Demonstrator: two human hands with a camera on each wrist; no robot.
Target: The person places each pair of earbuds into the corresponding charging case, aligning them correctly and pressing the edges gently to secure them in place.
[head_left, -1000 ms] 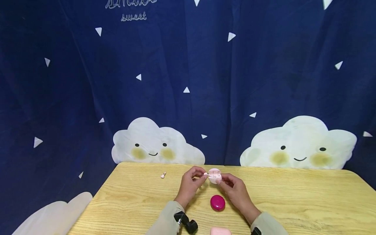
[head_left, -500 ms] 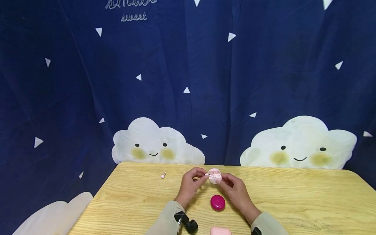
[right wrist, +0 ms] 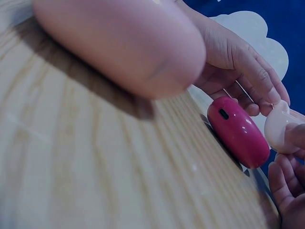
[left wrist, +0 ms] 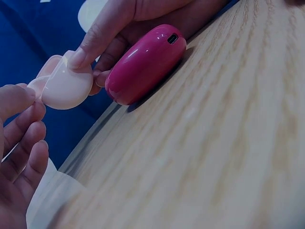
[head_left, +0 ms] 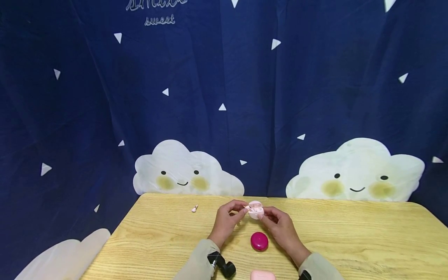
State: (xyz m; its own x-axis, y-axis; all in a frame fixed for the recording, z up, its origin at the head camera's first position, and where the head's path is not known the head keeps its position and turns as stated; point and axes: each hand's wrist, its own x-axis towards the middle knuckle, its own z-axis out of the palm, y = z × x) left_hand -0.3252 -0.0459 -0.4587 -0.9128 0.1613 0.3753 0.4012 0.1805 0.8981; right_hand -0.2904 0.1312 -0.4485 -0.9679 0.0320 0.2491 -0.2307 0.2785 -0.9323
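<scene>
Above the table's far part, my right hand (head_left: 281, 229) holds a round pale pink earbud case (head_left: 256, 214), its lid standing open. My left hand (head_left: 225, 219) pinches a small pale pink earbud (left wrist: 36, 87) between thumb and fingertips at the left side of the case. Fingertips partly cover the earbud, and I cannot tell whether it touches the slot. In the left wrist view, the right thumb presses the outside of the case. A second earbud (head_left: 194, 209) lies on the table to the left of my left hand.
A closed magenta round case (head_left: 259, 241) with a charging port lies between my forearms. Nearer to me sits a pink rounded case (head_left: 263, 275), cut off by the frame's bottom edge. The wooden table (head_left: 157, 233) ends at a dark blue cloud-print curtain (head_left: 252, 116).
The earbud in my left fingers has changed its angle and shifted slightly at the case's left side. My right hand and the case have stayed in place.
</scene>
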